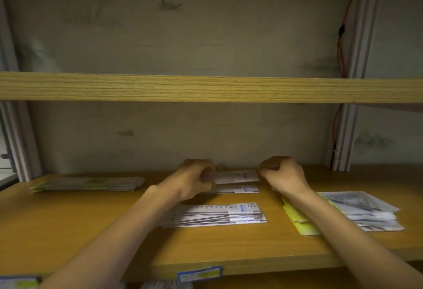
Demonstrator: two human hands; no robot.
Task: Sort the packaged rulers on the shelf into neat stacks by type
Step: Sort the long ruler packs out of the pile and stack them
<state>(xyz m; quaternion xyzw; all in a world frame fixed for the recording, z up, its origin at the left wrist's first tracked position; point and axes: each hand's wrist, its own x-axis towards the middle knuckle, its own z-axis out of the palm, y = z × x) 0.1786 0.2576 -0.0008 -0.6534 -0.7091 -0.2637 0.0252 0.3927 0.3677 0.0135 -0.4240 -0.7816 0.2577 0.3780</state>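
Wooden shelf (91, 231) fills lower frame. Ruler stacks: right (366, 213), far left (91, 183), center (217, 215). Left hand (194, 179) grip closed on ruler pack (235, 176) at mid-frame; right hand (283, 174) fisted at its other end, contact unclear.

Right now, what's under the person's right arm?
Under the right forearm lies a yellow-edged stack of packets on the wooden shelf. The yellow ends stick out on both sides of the arm. The strip beneath the arm is covered, so I can't see it.
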